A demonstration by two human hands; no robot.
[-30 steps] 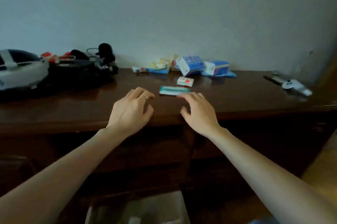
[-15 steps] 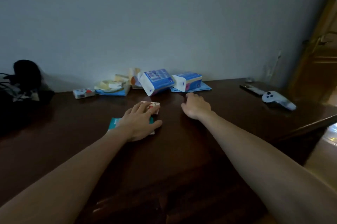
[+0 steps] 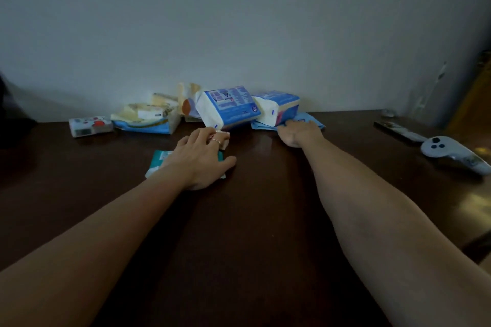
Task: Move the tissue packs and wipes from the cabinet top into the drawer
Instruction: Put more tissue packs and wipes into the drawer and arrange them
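My left hand (image 3: 198, 160) lies spread, palm down, on the flat teal wipes packet (image 3: 159, 160), whose long axis runs left-right. My right hand (image 3: 299, 132) presses the flat light-blue pack (image 3: 313, 120) under the tilted blue-and-white tissue brick (image 3: 276, 110); whether it grips, I cannot tell.

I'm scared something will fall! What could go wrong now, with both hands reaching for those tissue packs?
The left hand covers a teal wipes pack and touches a small red-and-white pack too; grabbing both at once, one might slip. The right hand reaches the flat blue packet under a blue tissue pack; pulling it could topple that pack. The tilted blue tissue pack beside it leans and might tip over.
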